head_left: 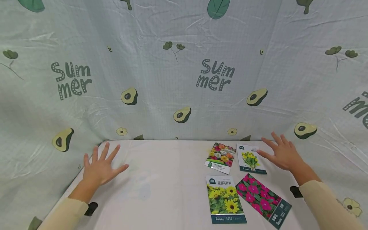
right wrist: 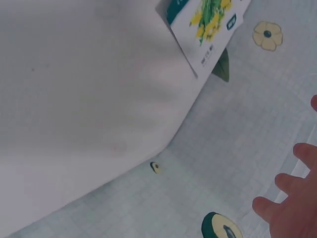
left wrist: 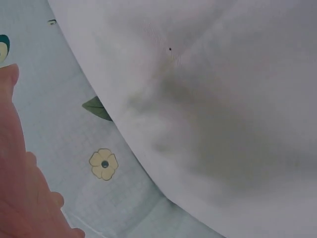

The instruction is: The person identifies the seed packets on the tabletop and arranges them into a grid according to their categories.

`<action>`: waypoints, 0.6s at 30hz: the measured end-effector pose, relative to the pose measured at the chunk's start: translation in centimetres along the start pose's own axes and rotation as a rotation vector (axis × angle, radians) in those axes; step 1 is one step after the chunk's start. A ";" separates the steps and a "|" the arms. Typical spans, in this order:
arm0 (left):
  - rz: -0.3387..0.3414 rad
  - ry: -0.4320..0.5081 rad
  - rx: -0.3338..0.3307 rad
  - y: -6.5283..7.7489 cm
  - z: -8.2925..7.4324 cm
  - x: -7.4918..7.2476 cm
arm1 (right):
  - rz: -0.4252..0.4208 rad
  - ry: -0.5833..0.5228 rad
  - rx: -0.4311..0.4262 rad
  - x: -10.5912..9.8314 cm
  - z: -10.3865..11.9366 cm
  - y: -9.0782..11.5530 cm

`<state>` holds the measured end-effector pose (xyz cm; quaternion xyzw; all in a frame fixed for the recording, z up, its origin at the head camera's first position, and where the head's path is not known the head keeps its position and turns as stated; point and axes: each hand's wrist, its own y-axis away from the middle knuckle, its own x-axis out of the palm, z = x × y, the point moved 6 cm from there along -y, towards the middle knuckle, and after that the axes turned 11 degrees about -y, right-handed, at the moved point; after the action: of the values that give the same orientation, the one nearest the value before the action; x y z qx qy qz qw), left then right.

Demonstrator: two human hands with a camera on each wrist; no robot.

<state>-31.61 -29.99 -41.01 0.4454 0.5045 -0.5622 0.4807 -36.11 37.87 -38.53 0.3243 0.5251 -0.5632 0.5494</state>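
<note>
At the left end of the white counter (head_left: 155, 195), before a pale cloth (head_left: 155, 70) printed with avocados and the word "summer", your left hand (head_left: 99, 169) is spread wide; its fingers are apart and have hold of nothing. A cream sleeve (head_left: 64, 214) covers that forearm, and a small black object (head_left: 91, 209) shows at the wrist. To the right, well apart from that hand, four packets lie on the counter. At the far side is the rose packet (head_left: 220, 157), slightly turned, and nearer you lies the sunflower packet (head_left: 225, 199). Right of the roses, just beside them, is the white packet (head_left: 249, 159) with a bunch of yellow flowers. Nearer you, the pink-flower packet (head_left: 258, 195) lies aslant, one corner at the sunflower packet's right edge, its dark end toward the near right. Farthest right, your right hand (head_left: 283, 155) also has its fingers spread and grips nothing. Its thumb overlaps the white packet's right edge from the head view; you cannot tell there whether they touch.
</note>
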 end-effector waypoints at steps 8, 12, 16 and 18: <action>-0.007 0.052 0.000 1.1 -2.0 0.3 | 0.008 -0.003 -0.029 1.4 1.2 1.1; -0.025 0.081 0.005 1.5 -2.7 0.6 | -0.012 0.002 -0.053 1.9 2.0 1.7; -0.038 0.079 0.007 1.9 -3.5 1.2 | -0.035 -0.019 -0.087 2.4 2.6 2.5; -0.044 0.085 0.006 2.2 -3.9 1.6 | -0.038 -0.033 -0.099 2.8 2.9 2.8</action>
<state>-29.63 -26.33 -43.22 0.4591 0.5323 -0.5549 0.4449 -33.30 34.81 -41.11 0.2773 0.5491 -0.5522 0.5627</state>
